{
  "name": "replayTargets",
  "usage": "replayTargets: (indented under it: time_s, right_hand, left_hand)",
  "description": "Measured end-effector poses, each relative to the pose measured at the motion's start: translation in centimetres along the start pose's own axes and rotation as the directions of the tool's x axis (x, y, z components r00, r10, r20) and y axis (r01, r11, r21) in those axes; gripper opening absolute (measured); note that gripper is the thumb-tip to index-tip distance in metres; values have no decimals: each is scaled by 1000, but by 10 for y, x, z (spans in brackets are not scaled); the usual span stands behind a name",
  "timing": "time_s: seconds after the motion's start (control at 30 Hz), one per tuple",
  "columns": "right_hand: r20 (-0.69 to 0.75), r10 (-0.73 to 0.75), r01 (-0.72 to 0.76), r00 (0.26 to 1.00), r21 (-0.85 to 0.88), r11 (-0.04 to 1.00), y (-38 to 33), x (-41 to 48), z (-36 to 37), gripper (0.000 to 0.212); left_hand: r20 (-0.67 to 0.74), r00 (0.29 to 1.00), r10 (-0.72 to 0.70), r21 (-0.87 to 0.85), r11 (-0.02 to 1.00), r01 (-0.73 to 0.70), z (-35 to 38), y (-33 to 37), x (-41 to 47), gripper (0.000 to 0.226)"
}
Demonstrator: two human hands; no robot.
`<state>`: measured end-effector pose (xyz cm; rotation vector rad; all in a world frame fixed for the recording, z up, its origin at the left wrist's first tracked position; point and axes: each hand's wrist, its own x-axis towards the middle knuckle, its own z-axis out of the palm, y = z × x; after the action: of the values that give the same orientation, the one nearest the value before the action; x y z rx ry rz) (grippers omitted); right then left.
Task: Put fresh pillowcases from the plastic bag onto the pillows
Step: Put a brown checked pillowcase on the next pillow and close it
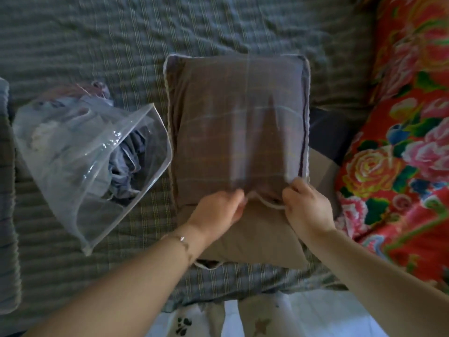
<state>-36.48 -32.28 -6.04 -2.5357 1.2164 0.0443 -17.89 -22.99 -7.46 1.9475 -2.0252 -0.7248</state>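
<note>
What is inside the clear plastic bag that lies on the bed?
Through the plastic bag shows crumpled blue-grey fabric and a white piece. Whether these are pillowcases, and what lies beneath them, is covered.

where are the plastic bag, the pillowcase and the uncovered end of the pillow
plastic bag (73,198), head view, on its clear side panel
pillowcase (238,122), head view, middle of the plaid top face
pillow (255,239), head view, bare tan end sticking out of the pillowcase

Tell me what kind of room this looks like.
Most likely a bedroom: a striped bed sheet, a pillow half inside a plaid pillowcase, and a floral quilt beside it.
</note>
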Motion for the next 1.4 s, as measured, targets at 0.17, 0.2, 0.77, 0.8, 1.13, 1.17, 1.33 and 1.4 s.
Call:
replayTargets:
  time_s: [0.17, 0.2, 0.77, 0.8, 1.13, 1.17, 1.33, 1.4]
  right_hand:
    - [321, 41, 12, 946, -163, 987, 37, -52, -7, 35]
    - [305, 163, -116, 938, -167, 979, 43, -51, -6, 37]
    - [640, 539, -821, 548, 287, 493, -66, -73, 13, 113]
    - [641, 516, -784, 568, 229, 577, -77, -69, 8, 122]
    - [673, 605, -873, 426, 130, 470, -94, -9, -5, 115]
    - [674, 593, -877, 440, 183, 444, -88, -7, -6, 96]
    - [671, 496, -776, 551, 192, 601, -73, -1, -21, 27]
    - [661, 494, -761, 564, 184, 622, -70, -2, -24, 29]
  left_hand:
    - [362, 893, -267, 190, 959, 210, -4, -26, -73, 19]
    - [308, 784, -539, 250, 841, 480, -6, -36, -81, 16]
    - [523, 325, -788, -150, 290, 945, 0, 4, -60, 38]
    - [542, 325, -775, -173, 275, 946, -7, 9, -51, 40]
    - [661, 349, -664, -484, -23, 875, -44, 40, 12, 16]
    - [692, 363, -624, -507, -63, 860, -40, 41, 8, 18]
    - [276, 743, -610, -513, 560, 650, -5, 33, -49, 9]
    - [292, 848, -442, -93, 870, 485, 8, 25, -70, 17]
